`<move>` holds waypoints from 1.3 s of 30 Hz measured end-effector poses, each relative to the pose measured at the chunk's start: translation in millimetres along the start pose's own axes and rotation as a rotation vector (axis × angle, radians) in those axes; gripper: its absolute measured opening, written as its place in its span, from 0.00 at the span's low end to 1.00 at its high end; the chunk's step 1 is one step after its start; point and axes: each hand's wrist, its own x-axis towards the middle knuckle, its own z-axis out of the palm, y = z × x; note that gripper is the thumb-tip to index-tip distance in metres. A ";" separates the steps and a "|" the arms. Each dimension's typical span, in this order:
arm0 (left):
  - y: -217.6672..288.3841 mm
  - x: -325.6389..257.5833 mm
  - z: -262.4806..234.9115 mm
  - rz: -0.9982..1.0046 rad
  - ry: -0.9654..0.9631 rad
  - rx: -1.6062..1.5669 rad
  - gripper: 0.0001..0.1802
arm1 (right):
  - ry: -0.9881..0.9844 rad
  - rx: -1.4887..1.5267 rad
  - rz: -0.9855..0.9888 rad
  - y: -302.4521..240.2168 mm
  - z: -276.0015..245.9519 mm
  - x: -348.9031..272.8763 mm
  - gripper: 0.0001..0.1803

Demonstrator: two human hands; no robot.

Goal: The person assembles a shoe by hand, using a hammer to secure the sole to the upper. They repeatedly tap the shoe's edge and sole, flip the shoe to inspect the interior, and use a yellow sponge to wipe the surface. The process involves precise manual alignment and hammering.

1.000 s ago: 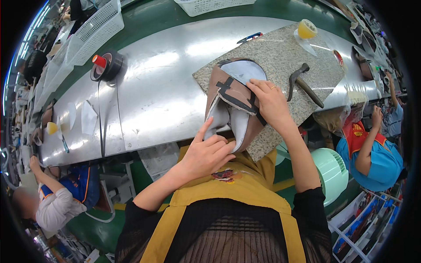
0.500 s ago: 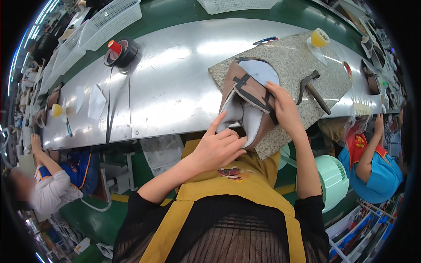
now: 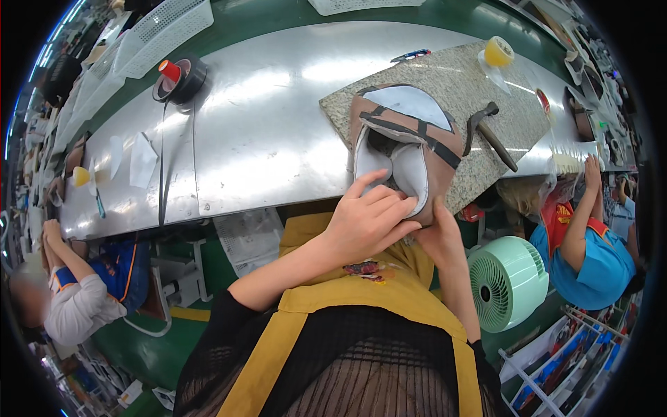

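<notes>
A brown piece that looks like a shoe upper [image 3: 445, 163], with a pale lining and black strips across it, is held tilted over the front edge of the stone slab [image 3: 347, 104]. Its opening faces me. My left hand [image 3: 372, 215] is closed at the near rim, its index finger reaching into the lining and the other fingers curled by the edge. My right hand [image 3: 442, 236] grips the near right side from below, thumb up along the outer face; its fingertips are hidden. A hammer [image 3: 495, 142] lies on the slab, right of the upper.
A yellow-filled jar [image 3: 498, 52] and a blue cutter [image 3: 411, 55] lie toward the back. At left on the metal table [image 3: 250, 139] are a black tape roll [image 3: 182, 80] and white sheets [image 3: 142, 161]. A green fan [image 3: 507, 285] stands at right. Co-workers sit on both sides.
My right hand has moved from the upper's far right side down to its near right side. The upper has turned so its opening shows wider. My left hand has shifted slightly right.
</notes>
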 end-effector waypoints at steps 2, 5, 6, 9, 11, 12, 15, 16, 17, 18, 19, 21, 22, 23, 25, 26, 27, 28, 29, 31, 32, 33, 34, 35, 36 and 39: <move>-1.1 0.5 3.0 0.013 -0.035 0.006 0.21 | 0.018 0.033 0.004 3.6 -0.3 3.9 0.23; -9.6 7.5 -18.8 0.072 -0.034 0.041 0.24 | 0.047 0.104 0.007 -3.2 -3.7 6.8 0.21; -16.9 5.1 -26.1 0.065 -0.079 0.056 0.24 | 0.059 0.130 0.009 -7.0 -4.4 6.2 0.20; -34.4 6.5 -41.5 0.056 -0.179 0.068 0.23 | 0.000 0.162 0.005 -12.6 -10.1 6.9 0.17; -45.0 5.3 -36.0 0.078 -0.220 0.071 0.19 | 0.059 0.138 -0.010 -11.4 -13.8 7.6 0.17; -48.8 7.0 -33.9 0.097 -0.229 0.073 0.18 | 0.085 0.127 -0.016 -11.1 -14.6 9.6 0.17; -46.0 13.7 -27.4 0.105 -0.300 0.084 0.15 | 0.177 0.079 -0.181 -26.0 -13.9 13.3 0.17; -42.6 16.2 -24.0 0.098 -0.331 0.086 0.13 | 0.196 0.032 -0.244 -28.7 -26.8 16.0 0.20; -40.2 19.4 -19.4 0.097 -0.312 0.097 0.13 | 0.198 -0.039 -0.243 -34.7 -35.9 15.7 0.21; -38.4 22.3 -14.2 0.089 -0.290 0.114 0.13 | 0.193 -0.111 -0.238 -42.9 -34.7 16.4 0.22; -36.5 24.5 -9.6 0.081 -0.268 0.130 0.13 | 0.187 -0.183 -0.232 -49.1 -30.9 15.9 0.24; -32.4 25.7 2.6 0.081 -0.153 0.075 0.15 | 0.461 -0.680 -0.438 -50.0 -26.4 3.4 0.24; -30.8 25.7 5.9 0.082 -0.094 0.045 0.15 | 0.490 -0.915 -0.591 -50.2 -31.5 -2.9 0.24; -29.1 24.6 4.7 0.056 -0.039 -0.012 0.16 | 0.513 -1.151 -0.745 -49.4 -34.3 -8.9 0.24; -25.4 16.0 -2.0 -0.007 0.056 -0.119 0.18 | 0.400 -1.461 -0.853 -57.4 8.0 -27.0 0.22; -29.6 5.7 -5.0 -0.033 0.092 -0.121 0.18 | 0.294 -1.598 -0.866 -58.8 23.3 -33.0 0.22; -35.1 -5.8 -9.5 -0.135 0.107 -0.135 0.18 | 0.174 -1.724 -0.884 -54.1 33.2 -32.4 0.21; -40.1 -16.2 -12.1 -0.234 0.119 -0.164 0.18 | 0.153 -1.763 -0.883 -45.4 40.6 -29.9 0.21; -44.5 -24.9 -15.8 -0.334 0.131 -0.190 0.18 | 0.130 -1.801 -0.882 -36.6 47.5 -24.9 0.21; -52.0 -34.5 -24.2 -0.554 0.086 -0.343 0.16 | 0.122 -1.875 -0.871 -26.5 51.5 -15.6 0.20; -54.2 -38.0 -26.1 -0.664 0.061 -0.418 0.15 | 0.140 -1.905 -0.858 -20.5 49.3 -10.0 0.21; -55.4 -41.1 -25.5 -0.779 0.047 -0.591 0.15 | 0.151 -1.935 -0.852 -17.1 46.3 -3.3 0.21; -56.5 -44.1 -24.3 -0.891 0.031 -0.767 0.16 | 0.151 -1.874 -0.905 -16.4 42.9 2.8 0.18; -56.6 -45.5 -23.4 -1.001 0.011 -0.944 0.17 | 0.136 -1.817 -0.897 -18.7 41.3 3.7 0.17; -54.3 -44.7 -22.0 -1.030 0.001 -1.025 0.19 | 0.121 -1.762 -0.893 -21.9 39.9 3.3 0.16; -47.1 -37.1 -9.4 -1.083 -0.006 -1.299 0.23 | 0.087 -1.672 -0.809 -31.7 39.8 -5.9 0.14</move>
